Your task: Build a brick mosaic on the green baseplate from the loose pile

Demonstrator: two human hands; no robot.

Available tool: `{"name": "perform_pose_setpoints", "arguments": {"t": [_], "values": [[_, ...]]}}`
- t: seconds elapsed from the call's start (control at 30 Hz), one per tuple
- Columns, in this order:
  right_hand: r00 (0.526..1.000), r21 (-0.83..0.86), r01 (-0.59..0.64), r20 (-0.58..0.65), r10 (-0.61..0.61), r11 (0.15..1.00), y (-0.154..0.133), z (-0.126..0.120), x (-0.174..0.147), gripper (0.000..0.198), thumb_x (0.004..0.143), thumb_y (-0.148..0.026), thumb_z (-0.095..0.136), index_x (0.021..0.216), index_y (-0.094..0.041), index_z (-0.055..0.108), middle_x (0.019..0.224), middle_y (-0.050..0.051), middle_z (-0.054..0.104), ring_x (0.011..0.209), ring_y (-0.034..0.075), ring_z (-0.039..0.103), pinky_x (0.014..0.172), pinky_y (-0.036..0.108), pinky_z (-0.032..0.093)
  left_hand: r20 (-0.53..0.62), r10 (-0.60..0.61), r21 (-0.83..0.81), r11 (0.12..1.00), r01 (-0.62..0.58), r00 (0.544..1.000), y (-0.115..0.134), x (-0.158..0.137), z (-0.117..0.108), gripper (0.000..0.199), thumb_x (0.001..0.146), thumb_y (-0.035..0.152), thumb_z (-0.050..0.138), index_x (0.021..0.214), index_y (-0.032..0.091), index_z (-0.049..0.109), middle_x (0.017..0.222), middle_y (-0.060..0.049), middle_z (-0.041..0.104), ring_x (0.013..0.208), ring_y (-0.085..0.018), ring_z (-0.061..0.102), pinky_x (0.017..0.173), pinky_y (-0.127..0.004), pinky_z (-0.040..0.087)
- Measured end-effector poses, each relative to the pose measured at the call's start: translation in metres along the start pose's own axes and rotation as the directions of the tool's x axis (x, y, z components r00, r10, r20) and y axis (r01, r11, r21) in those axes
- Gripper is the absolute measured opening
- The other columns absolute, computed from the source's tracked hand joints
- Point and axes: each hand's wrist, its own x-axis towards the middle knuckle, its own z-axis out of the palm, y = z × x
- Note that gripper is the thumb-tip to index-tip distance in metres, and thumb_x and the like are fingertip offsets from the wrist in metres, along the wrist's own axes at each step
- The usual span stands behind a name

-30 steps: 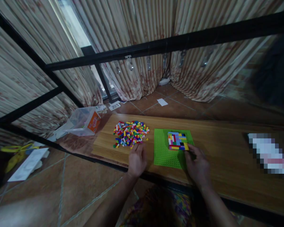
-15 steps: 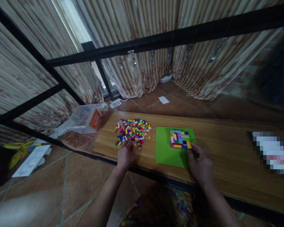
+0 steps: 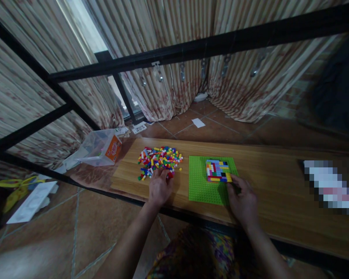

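Note:
My left hand point(image 3: 160, 188) is at the near edge of a pile of loose toy bricks point(image 3: 159, 157) in many colours. Its thumb and fingers are closed together, with a small red toy brick point(image 3: 170, 175) at the tips. Toward the right lies a green studded baseplate point(image 3: 199, 188), and over it is a flat multicoloured brick panel point(image 3: 216, 170). The fingers of my right hand point(image 3: 243, 199) grip the panel's near right corner, by a yellow brick. The palm hides part of the baseplate's right edge.
The wooden bench top point(image 3: 279, 186) carries a blurred-out object point(image 3: 331, 186) at its right. A clear plastic box point(image 3: 97, 149) with an orange label stands beyond its left end. A black metal frame point(image 3: 174, 58) crosses before curtains point(image 3: 177, 93).
My left hand has moved right along the near edge of the pile, to the red brick. My right hand stays at the panel's corner. The whole view has shifted slightly.

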Motion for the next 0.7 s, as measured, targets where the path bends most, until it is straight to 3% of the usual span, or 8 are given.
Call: {"name": "perform_pose_setpoints", "arguments": {"t": [0.17, 0.47, 0.6, 0.7], "values": [[1.000, 0.008, -0.008, -0.009, 0.008, 1.000, -0.003, 0.001, 0.000, 0.033, 0.088, -0.035, 0.049, 0.114, -0.018, 0.060, 0.104, 0.012, 0.065, 0.095, 0.024, 0.062, 0.088, 0.043, 0.049, -0.002, -0.029, 0.058, 0.998, 0.030, 1.000, 0.008, 0.005, 0.002, 0.014, 0.081, 0.020, 0.058, 0.095, 0.019, 0.061, 0.100, -0.010, 0.063, 0.097, -0.026, 0.058, 0.087, -0.040, 0.049], [1.000, 0.031, -0.005, 0.004, 0.005, 1.000, -0.001, 0.001, 0.001, 0.031, 0.089, -0.033, 0.048, 0.115, -0.019, 0.059, 0.106, 0.012, 0.065, 0.098, 0.025, 0.060, 0.089, 0.044, 0.049, 0.026, 0.049, 0.105, 0.993, -0.051, 0.998, 0.012, 0.003, 0.001, 0.012, 0.082, 0.017, 0.055, 0.092, 0.019, 0.061, 0.095, -0.010, 0.066, 0.095, -0.028, 0.059, 0.090, -0.044, 0.045], [1.000, 0.032, 0.000, -0.005, 0.000, 0.999, -0.005, 0.000, 0.002, 0.030, 0.089, -0.030, 0.048, 0.113, -0.018, 0.060, 0.106, 0.012, 0.065, 0.100, 0.025, 0.060, 0.090, 0.043, 0.048, -0.004, 0.125, -0.002, 0.992, -0.125, 0.992, 0.024, 0.008, -0.001, 0.011, 0.083, 0.018, 0.057, 0.093, 0.020, 0.060, 0.095, -0.007, 0.067, 0.094, -0.026, 0.060, 0.089, -0.043, 0.045], [1.000, 0.024, -0.007, -0.001, 0.007, 1.000, -0.008, 0.000, 0.002, 0.030, 0.088, -0.028, 0.048, 0.113, -0.017, 0.060, 0.106, 0.012, 0.065, 0.100, 0.025, 0.060, 0.090, 0.043, 0.048, -0.025, 0.208, -0.154, 0.965, -0.210, 0.978, 0.049, 0.018, -0.001, 0.007, 0.086, 0.020, 0.057, 0.093, 0.021, 0.060, 0.094, -0.004, 0.066, 0.093, -0.023, 0.059, 0.087, -0.039, 0.045]]}}
